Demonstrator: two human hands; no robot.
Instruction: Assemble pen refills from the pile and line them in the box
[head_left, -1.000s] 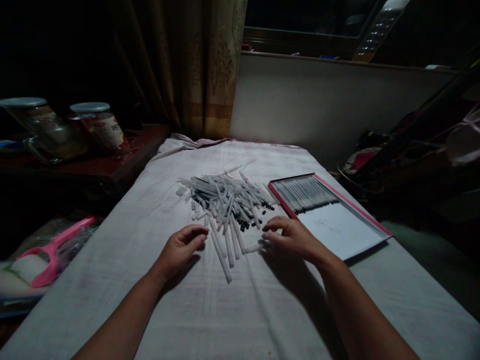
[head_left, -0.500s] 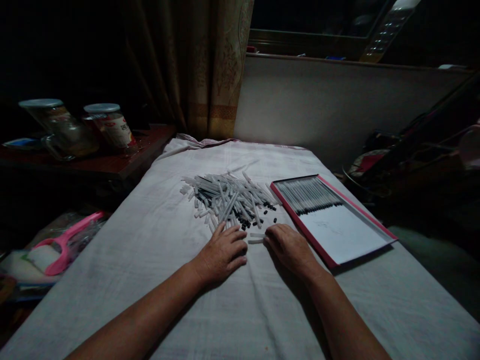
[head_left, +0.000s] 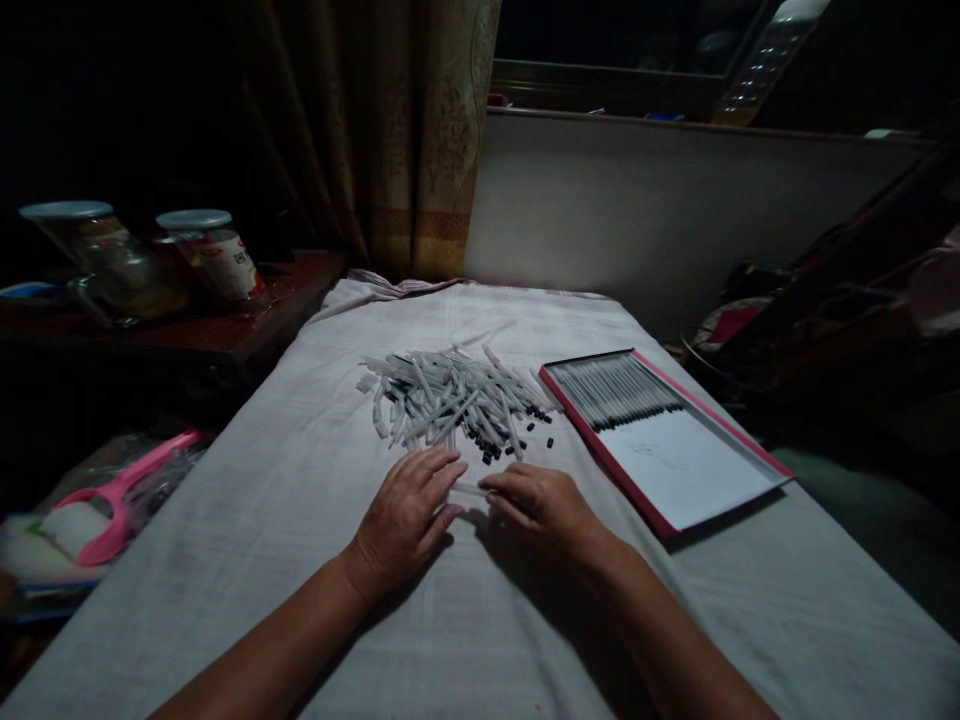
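Note:
My right hand (head_left: 551,505) is closed, its thumb and fingertips pinching a slim translucent pen tube (head_left: 469,489). The tube points left, its far end between the thumb and fingers of my left hand (head_left: 409,510). That hand is low over the cloth with thumb and forefinger apart; whether it touches the tube I cannot tell. Just beyond both hands lies a loose heap of clear pen parts (head_left: 439,395), with small black caps (head_left: 487,455) along its near right side. A shallow red-edged box (head_left: 607,460) at the right holds a row of clear pens (head_left: 619,390) with black ends.
A pale cloth (head_left: 315,520) covers the table. On a dark red side table (head_left: 292,285) at the left stand lidded jars (head_left: 221,260). A pink-handled object (head_left: 120,500) lies among plastic bags below. Behind are a curtain (head_left: 427,150) and a pale wall (head_left: 600,200).
My right hand has moved left and nearer with a pen tube in its fingers. My left hand has drawn back to the left, away from the heap, its thumb and forefinger around the tube's end.

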